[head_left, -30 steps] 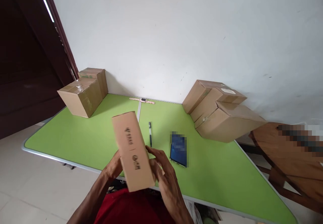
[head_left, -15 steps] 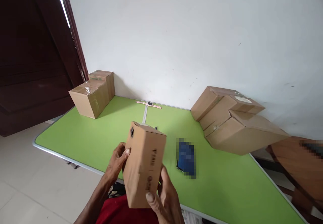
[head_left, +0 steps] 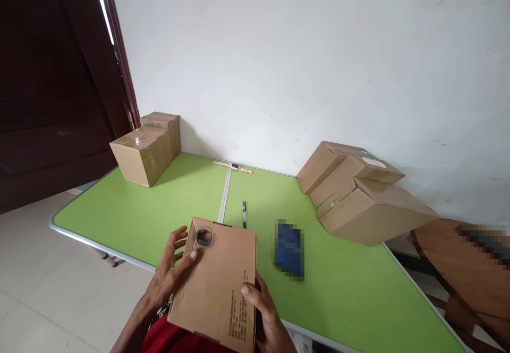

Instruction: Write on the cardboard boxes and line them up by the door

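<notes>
A small brown cardboard box (head_left: 215, 284) with dark printing and a round hole near one corner is tilted up over the table's front edge. My right hand (head_left: 266, 310) grips its right edge, thumb on the broad face and fingers hidden behind. At the left edge, my left hand (head_left: 169, 273) has its fingers apart, with the thumb resting against the face near the hole. Beyond the box a pen (head_left: 244, 214) lies on the green table (head_left: 191, 188), its near end partly covered. A blurred-out dark blue flat object (head_left: 290, 249) lies to the right.
Several cardboard boxes (head_left: 137, 154) stand at the back left, and a group of larger boxes (head_left: 358, 199) leans at the back right. A watch with a pink strap (head_left: 235, 167) lies along the wall. A brown wooden surface (head_left: 458, 257) adjoins at right.
The box has turned so its broad printed face with the hole faces up toward me, and it sits lower. My left fingers have spread off its side. More of the pen shows.
</notes>
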The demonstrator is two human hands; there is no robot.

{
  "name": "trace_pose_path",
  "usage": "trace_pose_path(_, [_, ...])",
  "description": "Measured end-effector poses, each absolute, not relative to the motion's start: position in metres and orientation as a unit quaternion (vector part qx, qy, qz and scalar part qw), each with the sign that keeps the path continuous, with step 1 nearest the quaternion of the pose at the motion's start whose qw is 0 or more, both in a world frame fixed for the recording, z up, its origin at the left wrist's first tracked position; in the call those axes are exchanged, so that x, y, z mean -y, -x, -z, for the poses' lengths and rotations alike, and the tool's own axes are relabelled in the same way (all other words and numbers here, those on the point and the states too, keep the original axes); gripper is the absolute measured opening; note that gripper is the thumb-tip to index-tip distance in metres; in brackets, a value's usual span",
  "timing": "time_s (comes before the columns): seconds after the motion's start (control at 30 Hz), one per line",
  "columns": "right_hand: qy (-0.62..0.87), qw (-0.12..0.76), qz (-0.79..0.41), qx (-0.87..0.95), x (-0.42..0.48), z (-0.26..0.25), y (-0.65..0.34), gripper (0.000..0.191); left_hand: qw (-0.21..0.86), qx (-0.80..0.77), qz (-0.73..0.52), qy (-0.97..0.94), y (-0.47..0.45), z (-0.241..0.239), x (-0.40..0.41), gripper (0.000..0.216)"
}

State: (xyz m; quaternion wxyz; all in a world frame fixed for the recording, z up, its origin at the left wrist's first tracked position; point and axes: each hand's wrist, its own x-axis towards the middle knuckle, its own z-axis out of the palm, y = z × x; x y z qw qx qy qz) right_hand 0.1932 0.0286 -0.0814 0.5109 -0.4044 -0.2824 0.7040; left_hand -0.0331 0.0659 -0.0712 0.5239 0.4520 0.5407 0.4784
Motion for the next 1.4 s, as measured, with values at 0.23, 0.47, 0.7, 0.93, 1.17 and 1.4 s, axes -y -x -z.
trace_pose_path(0.23, [0.565,0.486,-0.522,0.415,-0.034,0.1,-0.202,0.082,0.622,-0.509,-0.404,-0.436,0.024,0.076,-0.063,0.083])
trace_pose_path(0.47, [0.633,0.418,-0.192,0.622,-0.076,0.084,-0.188,0.065,0.53,-0.549,-0.353,-0.542,0.012,0.057,-0.055,0.078])
trace_pose_path(0.7, [0.663,0.311,-0.127,0.669,-0.07,0.067,-0.169,0.032,0.467,-0.601,-0.359,-0.54,0.012,0.059,-0.049,0.066])
trace_pose_path(0.93, [0.663,0.294,-0.127,0.677,-0.069,0.067,-0.168,0.032,0.385,-0.601,-0.337,-0.614,0.008,0.065,-0.059,0.066])
trace_pose_path(1.17, [0.577,0.307,-0.395,0.646,-0.096,0.052,-0.213,0.046,0.424,-0.626,-0.309,-0.577,0.019,0.063,-0.048,0.061])
trace_pose_path(1.4, [0.74,0.215,-0.249,0.586,-0.182,0.082,-0.224,0.016,0.481,-0.575,-0.315,-0.582,0.024,0.061,-0.045,0.105])
